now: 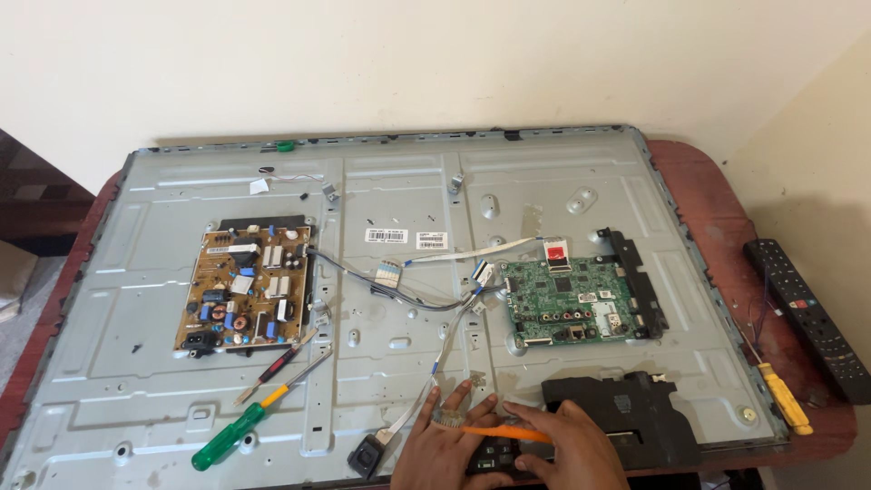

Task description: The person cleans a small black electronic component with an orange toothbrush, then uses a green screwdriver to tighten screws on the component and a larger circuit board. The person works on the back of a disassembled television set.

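My left hand (445,445) and my right hand (567,445) meet at the bottom edge of an opened flat television's metal back panel (399,363). The right hand grips a thin orange pry tool (508,434), whose tip lies across the left hand's fingers. Under both hands sits a small black part with buttons (494,456), which the left hand rests on. A flat white ribbon cable (413,408) runs from there up toward the green main board (567,299). A black speaker module (635,408) lies just right of my hands.
A tan power supply board (245,289) sits at left. A green-handled screwdriver (231,437) and a red-and-black one (272,370) lie below it. A yellow screwdriver (785,399) and a black remote (807,313) rest on the red table at right.
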